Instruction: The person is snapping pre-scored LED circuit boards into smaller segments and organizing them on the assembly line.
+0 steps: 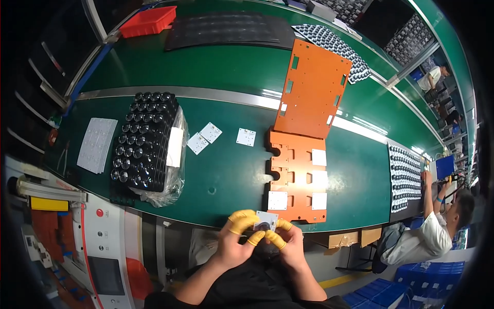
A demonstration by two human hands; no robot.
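Observation:
Between my two hands, just off the table's near edge, is a small white circuit board (266, 217) with a dark round lens (264, 226) at its lower side. Yellow finger covers sheathe my fingertips. My left hand (234, 244) pinches the board's left side, and my right hand (289, 244) grips its right. Just beyond stands an orange fixture (297, 170) with its perforated orange lid (314, 87) swung back; several white boards (278, 200) lie in its recesses. Left of the fixture, three loose white boards (246, 137) rest on the green table.
A stack of black lens trays (146, 139) in clear plastic and white board sheets (96, 144) lie at left. Farther back are a red bin (148, 22) and black sheets (226, 31). At right, a co-worker (429, 232) reaches toward lens-covered panels (405, 177).

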